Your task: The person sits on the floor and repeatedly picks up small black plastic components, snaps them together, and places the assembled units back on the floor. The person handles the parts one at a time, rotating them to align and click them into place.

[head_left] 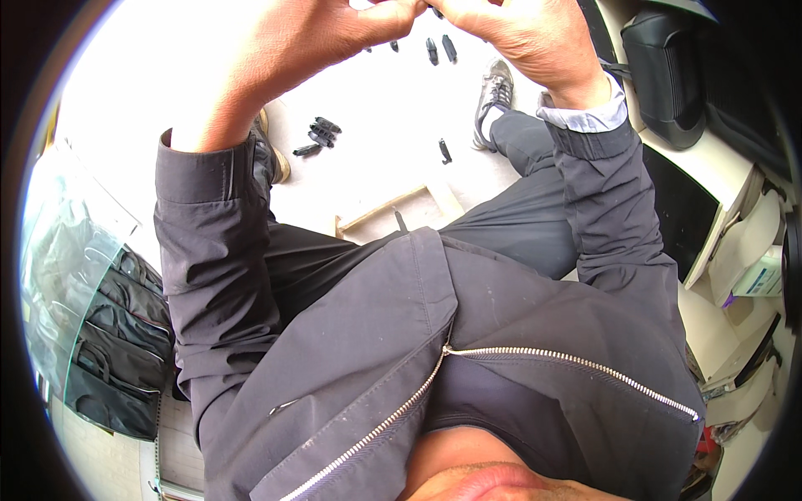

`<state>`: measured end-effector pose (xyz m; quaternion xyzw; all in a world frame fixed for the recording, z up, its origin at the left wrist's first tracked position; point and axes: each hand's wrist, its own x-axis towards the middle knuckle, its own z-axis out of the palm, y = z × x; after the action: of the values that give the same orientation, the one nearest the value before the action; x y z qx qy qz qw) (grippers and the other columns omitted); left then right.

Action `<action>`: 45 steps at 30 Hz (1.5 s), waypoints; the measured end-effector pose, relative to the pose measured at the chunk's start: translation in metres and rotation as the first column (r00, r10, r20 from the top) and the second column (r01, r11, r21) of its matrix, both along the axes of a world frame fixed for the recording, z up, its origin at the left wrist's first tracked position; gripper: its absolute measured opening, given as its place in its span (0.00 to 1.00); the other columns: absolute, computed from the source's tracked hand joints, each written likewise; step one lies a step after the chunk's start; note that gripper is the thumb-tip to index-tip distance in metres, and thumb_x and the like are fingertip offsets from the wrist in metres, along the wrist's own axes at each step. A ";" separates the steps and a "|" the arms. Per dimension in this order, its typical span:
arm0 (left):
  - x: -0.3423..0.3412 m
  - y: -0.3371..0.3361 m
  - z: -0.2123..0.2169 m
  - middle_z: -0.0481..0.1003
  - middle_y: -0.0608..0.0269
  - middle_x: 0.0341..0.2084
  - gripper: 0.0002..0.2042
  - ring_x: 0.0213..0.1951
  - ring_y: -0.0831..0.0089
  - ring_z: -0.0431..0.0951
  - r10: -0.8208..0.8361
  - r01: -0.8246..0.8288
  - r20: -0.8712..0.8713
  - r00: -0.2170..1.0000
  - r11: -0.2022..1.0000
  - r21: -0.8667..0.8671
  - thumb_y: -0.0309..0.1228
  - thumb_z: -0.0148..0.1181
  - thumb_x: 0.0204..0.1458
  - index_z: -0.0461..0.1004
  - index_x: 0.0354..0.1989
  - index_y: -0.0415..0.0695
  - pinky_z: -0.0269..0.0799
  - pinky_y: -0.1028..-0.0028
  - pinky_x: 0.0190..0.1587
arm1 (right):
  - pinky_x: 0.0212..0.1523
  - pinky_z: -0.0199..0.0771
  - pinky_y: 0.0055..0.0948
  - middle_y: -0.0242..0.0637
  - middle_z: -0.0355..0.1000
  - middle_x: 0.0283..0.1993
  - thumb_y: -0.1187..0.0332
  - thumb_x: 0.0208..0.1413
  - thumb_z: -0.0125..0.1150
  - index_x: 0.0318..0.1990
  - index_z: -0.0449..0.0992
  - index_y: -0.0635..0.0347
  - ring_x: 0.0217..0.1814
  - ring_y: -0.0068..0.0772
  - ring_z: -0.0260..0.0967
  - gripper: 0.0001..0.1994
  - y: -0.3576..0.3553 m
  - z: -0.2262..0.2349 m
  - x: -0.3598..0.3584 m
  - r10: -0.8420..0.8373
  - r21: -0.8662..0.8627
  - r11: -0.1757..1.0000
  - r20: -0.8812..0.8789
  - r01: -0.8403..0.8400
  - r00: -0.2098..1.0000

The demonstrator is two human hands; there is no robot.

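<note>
Across the lower middle of my feed spreads the wearer's dark jacket (334, 342), its silver zip (389, 405) parting to either side from one slider. Beyond it I see the pale floor (368, 175), glaring white toward the top, with the dark trousers (518, 217) spread over it, knees apart. At the left rim, dark bags (117, 371) sit partly behind a curved-looking glass panel (54, 242); at the right rim I have a black padded case (664, 79).

Both arms reach up to the top edge. The left hand (313, 37) and the right hand (535, 37) come together there, thumbs toward each other, but their fingers run out of my view. I cannot tell whether the grip of either is wide, narrow or closed on anything. A pale cuff (585, 113) shows at the right wrist.

Near the jacket's hem lies a pale wooden frame (384, 210), and a grey laced shoe (496, 96) stands below the right hand.

Smallest of all are the small black pieces (432, 51) on the floor: several just below the fingers, a bunch of them near the left forearm, and one lying apart between the legs.
</note>
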<state>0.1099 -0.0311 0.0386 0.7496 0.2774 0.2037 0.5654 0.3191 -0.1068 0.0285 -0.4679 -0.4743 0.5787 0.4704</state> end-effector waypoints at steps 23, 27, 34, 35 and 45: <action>0.002 -0.001 -0.007 0.83 0.61 0.35 0.10 0.41 0.74 0.84 0.050 -0.047 -0.036 0.998 0.997 0.063 0.26 0.71 0.61 0.77 0.47 0.38 0.81 0.71 0.49 | 0.45 0.80 0.23 0.32 0.82 0.42 0.79 0.62 0.72 0.51 0.83 0.67 0.42 0.22 0.79 0.11 0.005 -0.007 0.012 -0.018 0.023 1.000 -0.029 0.019 0.999; 0.002 -0.003 -0.005 0.81 0.64 0.34 0.10 0.40 0.74 0.82 0.049 -0.044 -0.040 0.998 0.994 0.104 0.27 0.71 0.60 0.77 0.46 0.39 0.79 0.71 0.49 | 0.45 0.78 0.20 0.30 0.81 0.44 0.80 0.62 0.72 0.52 0.82 0.66 0.44 0.18 0.78 0.12 0.001 -0.001 0.012 -0.003 0.048 0.999 0.022 0.002 1.000; 0.002 0.001 -0.004 0.81 0.66 0.35 0.11 0.40 0.75 0.82 0.050 -0.046 -0.049 0.998 0.996 0.072 0.28 0.70 0.60 0.78 0.47 0.40 0.78 0.71 0.49 | 0.45 0.78 0.21 0.31 0.82 0.44 0.81 0.62 0.72 0.52 0.82 0.67 0.42 0.19 0.78 0.12 0.003 0.001 0.014 -0.019 0.058 0.998 0.041 0.016 0.999; 0.002 0.001 -0.005 0.81 0.66 0.35 0.11 0.41 0.76 0.82 0.056 -0.055 -0.017 0.998 0.996 0.075 0.28 0.71 0.60 0.78 0.47 0.40 0.78 0.71 0.49 | 0.45 0.79 0.21 0.32 0.82 0.43 0.81 0.62 0.72 0.52 0.82 0.67 0.41 0.20 0.78 0.12 0.003 0.000 0.014 -0.023 0.069 0.997 0.056 0.019 0.998; 0.007 0.003 -0.016 0.85 0.62 0.37 0.08 0.40 0.73 0.85 0.082 -0.081 0.024 0.996 0.997 -0.019 0.25 0.69 0.64 0.79 0.49 0.39 0.81 0.70 0.48 | 0.43 0.79 0.23 0.35 0.82 0.40 0.82 0.60 0.72 0.50 0.83 0.67 0.39 0.23 0.78 0.11 0.005 -0.003 0.009 -0.110 0.036 0.993 0.024 0.109 0.994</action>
<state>0.1164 -0.0285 0.0224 0.7300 0.3024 0.2335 0.5667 0.3280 -0.1019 0.0256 -0.4927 -0.4639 0.5375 0.5032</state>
